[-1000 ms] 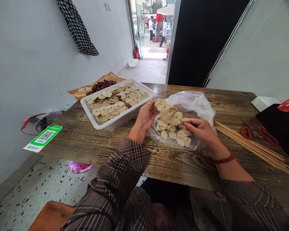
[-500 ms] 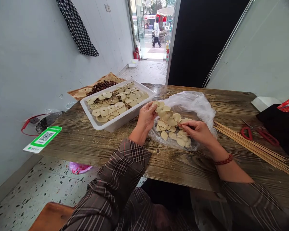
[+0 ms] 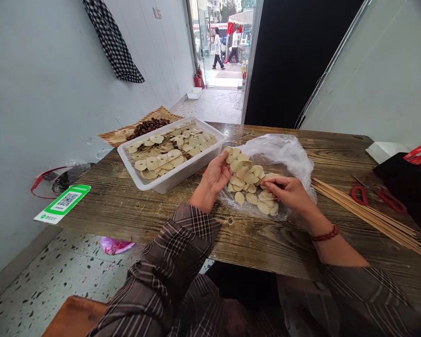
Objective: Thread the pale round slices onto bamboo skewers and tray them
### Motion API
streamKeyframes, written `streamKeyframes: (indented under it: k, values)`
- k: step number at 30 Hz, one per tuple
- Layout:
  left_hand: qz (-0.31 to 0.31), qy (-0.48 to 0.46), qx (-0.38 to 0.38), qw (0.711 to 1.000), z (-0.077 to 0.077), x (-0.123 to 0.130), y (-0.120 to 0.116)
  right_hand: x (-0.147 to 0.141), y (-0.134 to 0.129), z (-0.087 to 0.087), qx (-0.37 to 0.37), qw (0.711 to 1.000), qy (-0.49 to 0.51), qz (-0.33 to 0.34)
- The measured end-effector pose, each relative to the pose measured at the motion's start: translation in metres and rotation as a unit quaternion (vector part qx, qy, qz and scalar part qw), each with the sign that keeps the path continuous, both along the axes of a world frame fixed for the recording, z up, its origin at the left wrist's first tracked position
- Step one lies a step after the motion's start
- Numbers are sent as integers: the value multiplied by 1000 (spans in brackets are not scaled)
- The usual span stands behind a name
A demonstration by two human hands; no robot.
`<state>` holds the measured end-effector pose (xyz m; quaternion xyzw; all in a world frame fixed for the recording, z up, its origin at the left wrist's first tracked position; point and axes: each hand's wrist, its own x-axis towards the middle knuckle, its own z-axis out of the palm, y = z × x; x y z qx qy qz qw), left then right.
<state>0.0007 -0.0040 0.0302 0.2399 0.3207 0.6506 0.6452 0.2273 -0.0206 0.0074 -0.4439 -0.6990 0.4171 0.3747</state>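
Several pale round slices (image 3: 243, 166) are threaded in a row on a thin skewer, held over an open plastic bag (image 3: 284, 150). My left hand (image 3: 215, 178) is at the far left end of the row, its thumb and fingers against the end slices. At the other end, my right hand (image 3: 284, 189) pinches the skewer near its bare part. Loose slices (image 3: 264, 203) lie in the bag beneath. To the left, a white tray (image 3: 161, 185) holds more skewered slices (image 3: 164, 159).
Bamboo skewers (image 3: 368, 215) lie to the right of the bag, beside red-handled scissors (image 3: 359, 194). Dark red pieces (image 3: 149, 127) sit on patterned paper (image 3: 114, 135) behind the tray. A green QR card (image 3: 65, 202) is at the table's left edge. Two people walk outside the doorway.
My left hand has shifted slightly down along the end of the row, and its fingers are a little looser. My right hand is nearly unchanged. Outside, a second person has appeared.
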Motion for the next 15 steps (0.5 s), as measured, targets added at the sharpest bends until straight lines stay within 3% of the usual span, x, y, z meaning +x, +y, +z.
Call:
streamKeyframes:
  k: [8, 15]
  values:
    - [51, 61, 14, 997, 3, -1, -2, 4, 2, -2, 35, 999, -30, 14]
    - [18, 65, 10, 998, 5, -3, -2, 3, 1, -1, 49, 998, -28, -7]
